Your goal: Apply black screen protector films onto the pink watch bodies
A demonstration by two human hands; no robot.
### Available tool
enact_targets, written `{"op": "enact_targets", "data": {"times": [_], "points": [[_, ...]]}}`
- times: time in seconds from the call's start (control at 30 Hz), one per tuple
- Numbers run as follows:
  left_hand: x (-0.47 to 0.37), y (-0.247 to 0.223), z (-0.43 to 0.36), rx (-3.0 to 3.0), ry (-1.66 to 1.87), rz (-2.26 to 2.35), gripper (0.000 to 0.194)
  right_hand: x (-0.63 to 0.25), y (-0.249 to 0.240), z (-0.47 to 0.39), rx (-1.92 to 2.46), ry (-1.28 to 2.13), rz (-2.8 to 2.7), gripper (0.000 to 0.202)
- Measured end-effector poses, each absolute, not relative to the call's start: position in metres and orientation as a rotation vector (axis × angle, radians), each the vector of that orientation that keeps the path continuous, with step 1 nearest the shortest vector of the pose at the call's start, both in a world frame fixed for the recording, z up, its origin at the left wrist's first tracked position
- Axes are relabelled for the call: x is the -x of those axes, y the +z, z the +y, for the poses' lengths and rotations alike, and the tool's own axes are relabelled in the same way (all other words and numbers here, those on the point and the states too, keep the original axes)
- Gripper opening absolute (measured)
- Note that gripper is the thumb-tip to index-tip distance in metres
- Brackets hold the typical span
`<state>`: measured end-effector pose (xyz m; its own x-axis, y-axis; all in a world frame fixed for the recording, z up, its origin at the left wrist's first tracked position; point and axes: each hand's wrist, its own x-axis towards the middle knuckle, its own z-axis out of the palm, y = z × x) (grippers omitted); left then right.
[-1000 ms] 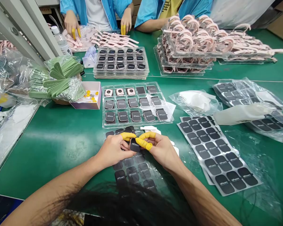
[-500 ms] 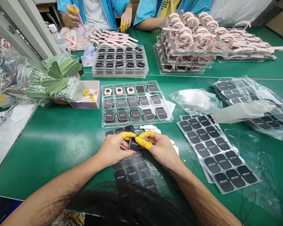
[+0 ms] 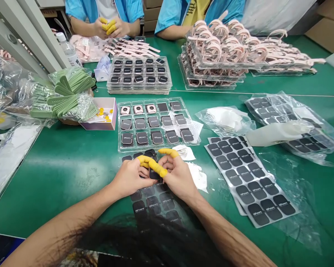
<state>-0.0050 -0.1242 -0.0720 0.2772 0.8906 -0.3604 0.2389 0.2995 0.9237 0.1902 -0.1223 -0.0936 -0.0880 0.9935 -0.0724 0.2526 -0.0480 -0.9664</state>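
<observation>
Between my hands is a square smartwatch case (image 3: 153,174) with a black face, partly covered by fingers. My left hand (image 3: 130,177) grips it from the left, thumb below and a yellow finger cot on a finger above. My right hand (image 3: 179,176) holds its right side, with the cot-covered thumb lying across the face and the index finger curved behind. Under the hands lies a sheet of black square films (image 3: 153,204) printed with a logo. Just beyond stands a clear tray (image 3: 118,144) of watch cases, most face up with films and several showing pink backs.
More film sheets (image 3: 243,173) lie at the right beside a translucent bottle (image 3: 278,134). White wipes (image 3: 197,176) are near my right hand. Green straps (image 3: 72,96) and a small box (image 3: 114,115) stand left. Stacked trays (image 3: 139,89) and pink-strapped watches (image 3: 211,61) sit farther back, before two people.
My right thumb has moved down across the watch face, and its index finger has lifted away from the top edge. The co-worker at the back left has brought both hands together.
</observation>
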Motion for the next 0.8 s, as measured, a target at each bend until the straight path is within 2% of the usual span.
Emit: {"op": "enact_targets", "data": {"times": [0.1, 0.17, 0.27, 0.33, 0.4, 0.5, 0.67, 0.8], "points": [[0.006, -0.070, -0.128, -1.133, 0.665, 1.258, 0.054, -0.189, -0.094, -0.124, 1.459, 1.265, -1.276, 0.043], [0.011, -0.063, -0.130, -1.026, 0.784, 1.248, 0.062, -0.188, -0.095, -0.128, 1.443, 1.173, -1.449, 0.035], [0.019, -0.046, -0.114, -1.009, 0.988, 1.279, 0.069, -0.183, -0.100, -0.132, 1.305, 0.791, -1.957, 0.018], [0.014, -0.035, -0.082, -1.243, 0.991, 1.383, 0.066, -0.180, -0.105, -0.133, 1.225, 0.503, -2.156, 0.013], [-0.001, -0.029, -0.034, -1.611, 0.874, 1.534, 0.059, -0.178, -0.111, -0.131, 1.176, 0.359, -2.202, 0.013], [-0.036, -0.030, 0.044, -1.982, 0.643, 1.722, 0.055, -0.179, -0.118, -0.127, 1.093, 0.359, -2.155, 0.011], [-0.051, -0.030, 0.108, -2.154, 0.214, 1.968, 0.065, -0.178, -0.127, -0.125, 1.071, 0.391, -2.117, 0.005], [-0.026, -0.016, 0.119, -2.450, -0.089, 1.753, 0.041, -0.175, -0.129, -0.125, 1.073, 0.390, -2.151, 0.003]]}}
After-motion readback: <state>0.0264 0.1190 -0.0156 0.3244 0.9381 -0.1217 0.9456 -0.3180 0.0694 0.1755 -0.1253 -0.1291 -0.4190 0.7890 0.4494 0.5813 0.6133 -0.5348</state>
